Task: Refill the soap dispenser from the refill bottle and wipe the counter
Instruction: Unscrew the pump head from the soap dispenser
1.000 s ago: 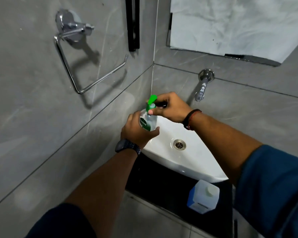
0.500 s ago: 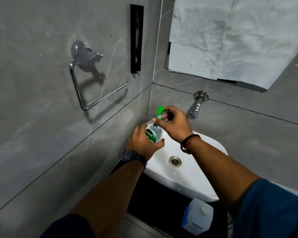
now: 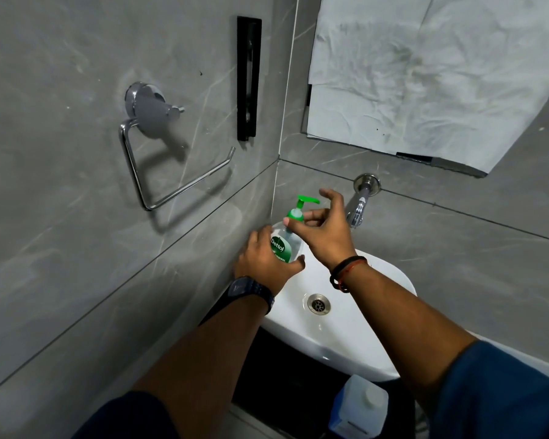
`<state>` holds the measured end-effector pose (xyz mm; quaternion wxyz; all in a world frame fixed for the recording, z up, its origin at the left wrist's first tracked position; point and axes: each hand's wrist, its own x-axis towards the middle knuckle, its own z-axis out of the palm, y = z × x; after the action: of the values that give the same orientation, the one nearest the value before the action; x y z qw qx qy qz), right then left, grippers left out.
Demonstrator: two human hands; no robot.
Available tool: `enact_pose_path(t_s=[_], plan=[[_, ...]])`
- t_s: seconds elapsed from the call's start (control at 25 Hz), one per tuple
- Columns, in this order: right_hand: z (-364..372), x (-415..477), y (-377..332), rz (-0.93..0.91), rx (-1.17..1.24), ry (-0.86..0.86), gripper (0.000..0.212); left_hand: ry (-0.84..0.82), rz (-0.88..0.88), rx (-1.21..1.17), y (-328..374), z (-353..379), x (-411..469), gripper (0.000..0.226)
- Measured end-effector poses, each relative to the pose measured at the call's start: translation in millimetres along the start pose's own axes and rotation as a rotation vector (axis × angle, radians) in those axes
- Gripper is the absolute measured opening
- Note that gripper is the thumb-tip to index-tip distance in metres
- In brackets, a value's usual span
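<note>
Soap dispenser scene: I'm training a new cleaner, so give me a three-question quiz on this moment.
1. True or false: the pump top is already off the soap dispenser.
2. Which hand wraps the dispenser's body? A) left hand B) right hand C) neither
3. Fill in: the refill bottle stands below the ____, with its cap on.

Key
1. False: the green pump is on the neck, with the right hand pinching its collar.
2. A: the left hand holds it, beside the wall.
3. Sink.
</note>
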<state>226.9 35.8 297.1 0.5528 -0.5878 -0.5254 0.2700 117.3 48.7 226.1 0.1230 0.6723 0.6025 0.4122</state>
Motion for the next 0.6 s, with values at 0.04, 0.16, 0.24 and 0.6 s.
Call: enact_pose_path(t_s=[0.04,0.16,0.24,0.6], plan=[[0.0,0.1,1.3,0.017,0.022,0.02,0.075,0.0,0.001,0.002,0.5,1.3,-0.2,0.08],[-1.4,1.3,5.8,0.021,0.074,-0.003,0.077,-0.016,0.011,0.021,0.5,4.6,0.3,0.081],[-1.2,2.0,7.6,0.008,0.007,0.038,0.08,-0.009,0.026,0.029,-0.2,6.4,0.5,0.08],[6.3,5.8,9.7,0.045,-0.016,0.116,0.028,-0.02,0.012,-0.003,4.1,3.9,8.7,0.087]])
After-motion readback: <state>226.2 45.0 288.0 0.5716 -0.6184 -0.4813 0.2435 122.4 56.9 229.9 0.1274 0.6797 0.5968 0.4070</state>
